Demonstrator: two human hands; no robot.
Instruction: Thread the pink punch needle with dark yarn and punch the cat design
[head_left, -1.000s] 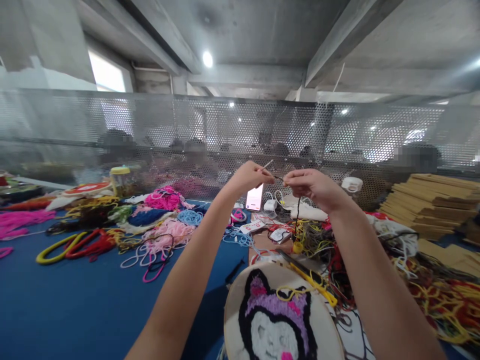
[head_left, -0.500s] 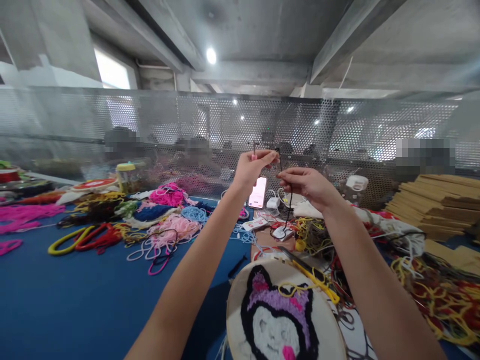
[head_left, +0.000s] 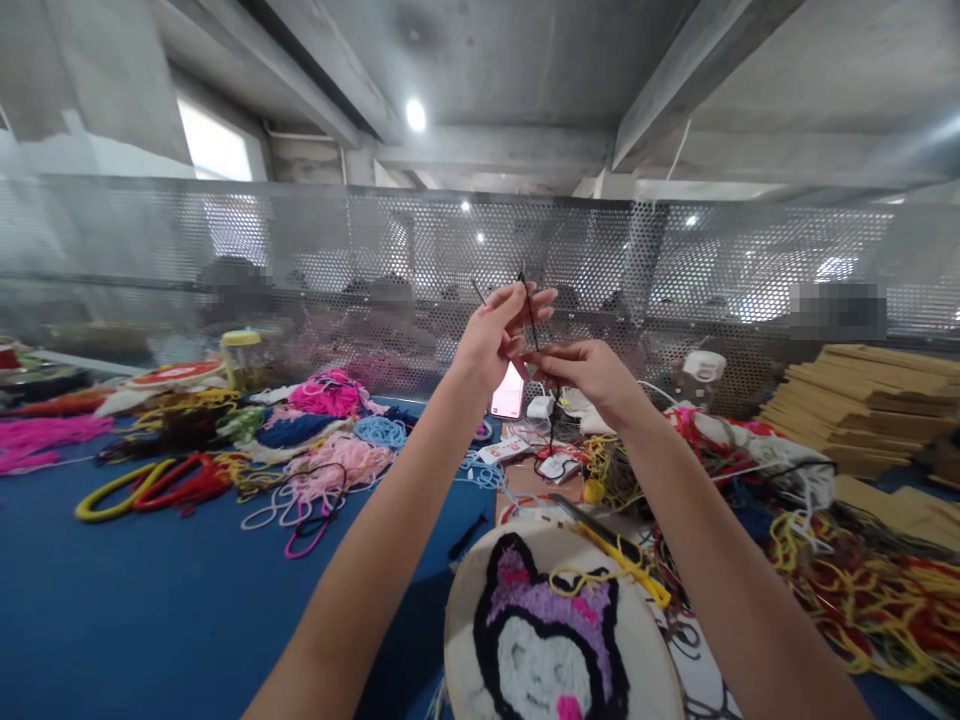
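Note:
My left hand (head_left: pixel 486 345) is raised in front of me, thumb and forefinger pinching black yarn (head_left: pixel 532 318). A thin metal rod (head_left: pixel 478 292) sticks up behind that hand; its lower part is hidden. Just below and to the right, my right hand (head_left: pixel 600 378) pinches the same yarn, and its tail hangs toward the table. Beneath my arms lies an embroidery hoop (head_left: pixel 463 630) with cream cloth. On it is a cat-eared figure (head_left: pixel 540 605) in black, purple, white and pink yarn. A black-and-yellow tool (head_left: pixel 634 568) rests across the hoop's upper right edge.
A lit phone (head_left: pixel 508 393) stands behind my hands, near a white plug (head_left: pixel 539 407). Pink yarn (head_left: pixel 341 460) and other coloured heaps lie left; tangled yarn (head_left: pixel 847 590) lies right. Brown cardboard (head_left: pixel 847 400) is stacked at far right. A perforated metal screen (head_left: pixel 420 240) runs behind.
Both hands have shifted left and come closer together. The left hand has turned, with its other fingers now spread and the rod leaning left. The view has moved slightly.

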